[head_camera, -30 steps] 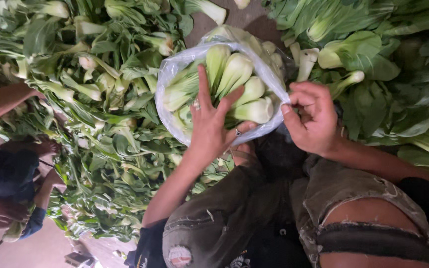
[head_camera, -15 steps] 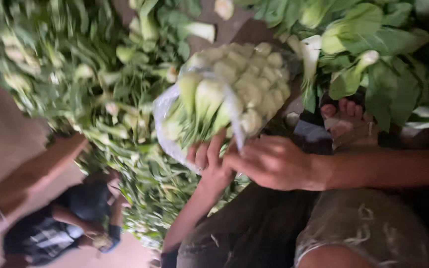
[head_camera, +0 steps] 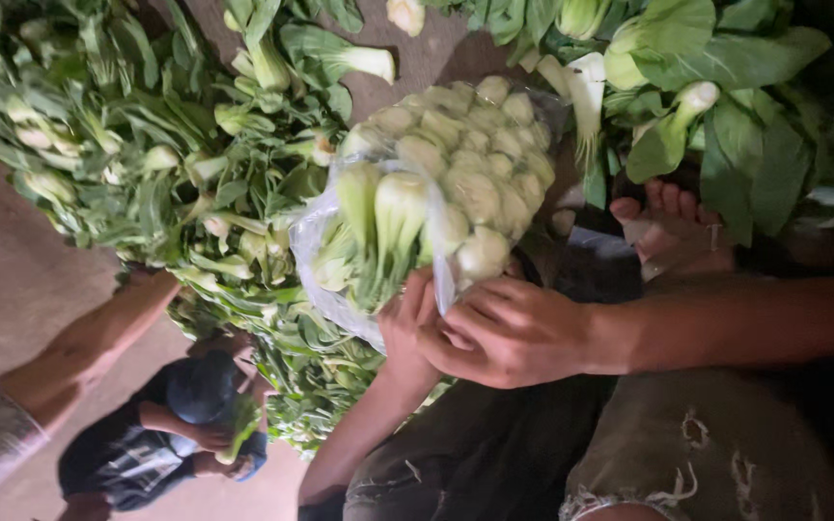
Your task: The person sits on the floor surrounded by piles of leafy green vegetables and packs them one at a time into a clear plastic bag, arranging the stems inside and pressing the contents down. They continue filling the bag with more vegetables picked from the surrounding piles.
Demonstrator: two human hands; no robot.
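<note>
Where right hand [head_camera: 509,333] overlaps it, left hand [head_camera: 407,323] half hidden behind bag [head_camera: 436,207].

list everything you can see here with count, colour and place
clear plastic bag: one, see-through, centre, packed with bok choy
bagged bok choy: too many to count, pale green and white
loose bok choy: heaps, green, left and top right
floor: brownish, left
co-worker: one, dark clothes, lower left
other person's arm: one, left
bare foot: one, right of bag
left hand: at bag's lower edge
right hand: gripping bag's edge
</note>
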